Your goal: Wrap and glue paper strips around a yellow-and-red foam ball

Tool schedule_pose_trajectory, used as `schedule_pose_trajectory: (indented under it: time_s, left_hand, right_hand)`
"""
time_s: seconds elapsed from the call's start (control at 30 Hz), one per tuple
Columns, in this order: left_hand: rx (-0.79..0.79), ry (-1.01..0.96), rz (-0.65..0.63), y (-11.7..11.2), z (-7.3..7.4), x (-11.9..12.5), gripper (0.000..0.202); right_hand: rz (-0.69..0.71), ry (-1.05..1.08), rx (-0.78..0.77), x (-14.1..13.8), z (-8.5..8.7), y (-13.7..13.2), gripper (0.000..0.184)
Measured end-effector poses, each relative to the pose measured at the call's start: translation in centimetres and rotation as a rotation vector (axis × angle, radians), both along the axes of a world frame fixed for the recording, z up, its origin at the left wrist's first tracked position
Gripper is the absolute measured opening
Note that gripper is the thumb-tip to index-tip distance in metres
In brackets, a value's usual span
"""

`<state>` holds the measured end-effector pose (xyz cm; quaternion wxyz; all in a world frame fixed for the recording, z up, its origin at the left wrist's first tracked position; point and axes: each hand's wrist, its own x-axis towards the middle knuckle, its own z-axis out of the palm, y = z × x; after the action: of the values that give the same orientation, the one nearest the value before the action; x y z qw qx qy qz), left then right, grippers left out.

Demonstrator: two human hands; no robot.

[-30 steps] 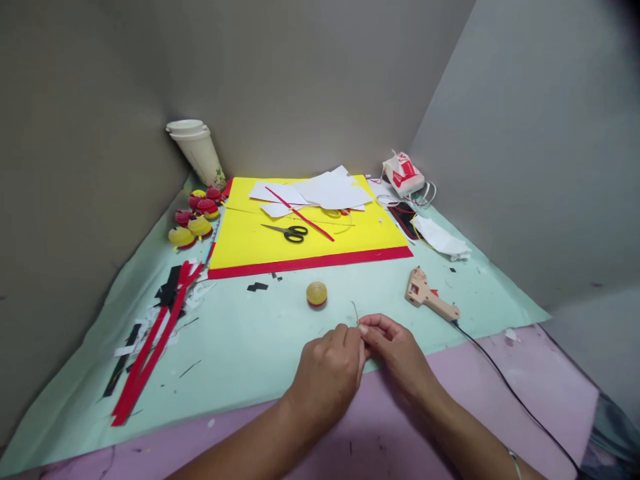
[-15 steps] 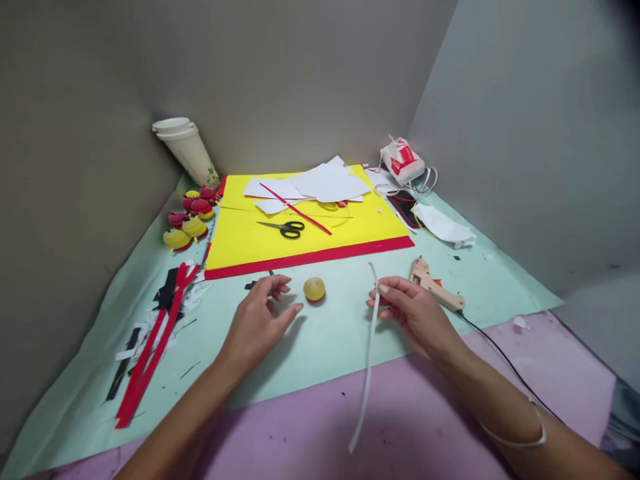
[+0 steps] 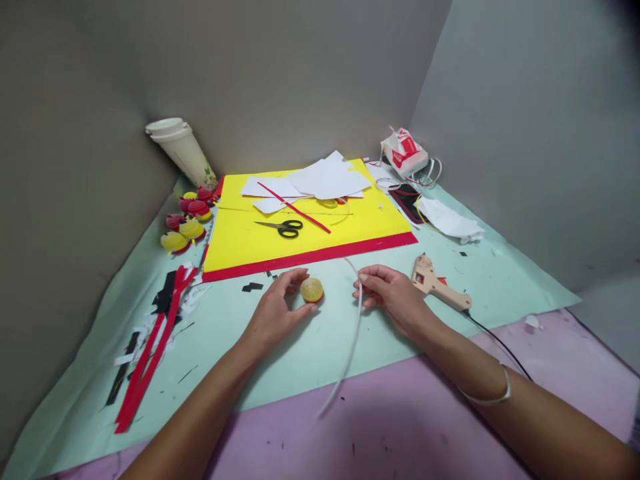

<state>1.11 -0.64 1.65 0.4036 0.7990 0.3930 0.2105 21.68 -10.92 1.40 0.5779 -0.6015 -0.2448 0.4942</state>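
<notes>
Our left hand (image 3: 277, 311) curved open around ridged yellow-red ball (image 3: 312, 290), right hand (image 3: 393, 291) pinched thin white strip (image 3: 356, 330), beige glue gun (image 3: 447, 292) near

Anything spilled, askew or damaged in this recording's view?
Nothing looks spilled or plainly damaged. Black and white scraps lie strewn around the red strips at left, which looks untidy. The white cup at back left appears tilted, though lens distortion may explain that.

The pink table (image 3: 400, 413) is overlaid by a green sheet (image 3: 300, 360), topped with a yellow board (image 3: 250, 253), ball (image 3: 312, 291) and glue gun (image 3: 441, 288).
</notes>
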Motion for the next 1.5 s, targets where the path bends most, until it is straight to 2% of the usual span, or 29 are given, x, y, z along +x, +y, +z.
schedule_pose_trajectory:
  time_s: [0.3, 0.47, 0.67, 0.9, 1.27, 1.5]
  left_hand:
    - [-0.043, -0.023, 0.002, 0.3, -0.5, 0.2, 0.057]
    - [-0.107, -0.103, -0.011, 0.6, -0.8, -0.4, 0.057]
    - [-0.128, -0.298, -0.025, 0.1, -1.0, -1.6, 0.053]
    - [-0.041, -0.372, -0.012, -1.0, -0.7, -2.4, 0.048]
    - [0.159, -0.406, -0.117, -1.3, -1.1, -3.3, 0.051]
    - [0.205, -0.397, -0.158, -1.5, -0.7, -3.4, 0.056]
  right_hand:
    - [0.057, -0.117, -0.052, -0.4, -0.5, 0.5, 0.02]
    - [0.101, -0.173, -0.054, -1.3, 0.6, 0.5, 0.018]
    - [0.156, -0.367, 0.067, -2.8, 1.9, -0.4, 0.026]
    - [0.184, -0.567, 0.123, -4.0, 2.9, -1.6, 0.027]
    - [0.208, -0.679, 0.222, -4.6, 4.2, -2.3, 0.029]
    - [0.252, -0.678, 0.243, -4.5, 4.2, -2.4, 0.032]
